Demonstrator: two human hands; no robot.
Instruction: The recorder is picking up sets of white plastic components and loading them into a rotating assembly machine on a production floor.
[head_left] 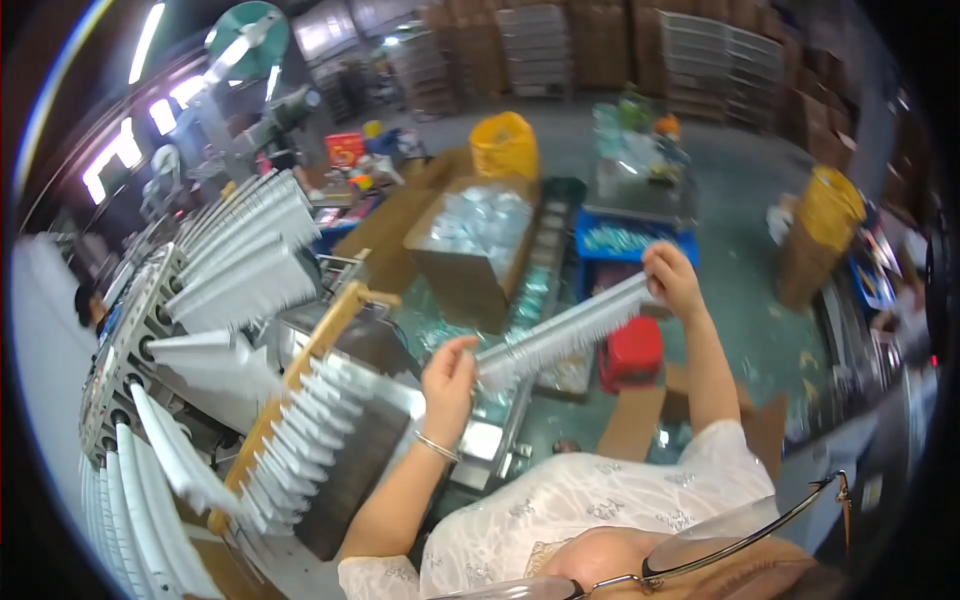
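Two hands hold one long white strip of comb-like parts [565,335] in the middle of the head view, the strip slanting from lower left up to upper right. At its lower end the left hand [450,385] grips it, fingers [462,352] curled narrowly around the strip, a thin bangle [437,446] on the wrist. At its upper end the right hand [675,280] pinches the strip, fingers closed on it, with the forearm running down toward a white lace sleeve [600,500] near the lower middle of the frame. Below the strip and slightly right sits a red container [632,352] on the floor, with flat brown cardboard [640,420] beside it. Left of the left hand stands a wooden rack [290,390] carrying a row of short white pieces, and farther left, along the left rim of the frame, a round machine [130,340] fans out many more long white strips [250,260]. Above the strip, in the upper middle, an open cardboard box [470,250] holds clear pale items, and to its right a blue crate [625,240] sits just behind the right hand. A yellow bag [505,145] stands farther up, and another yellow bin [830,210] at the right. Eyeglasses [720,550] show at the bottom edge.
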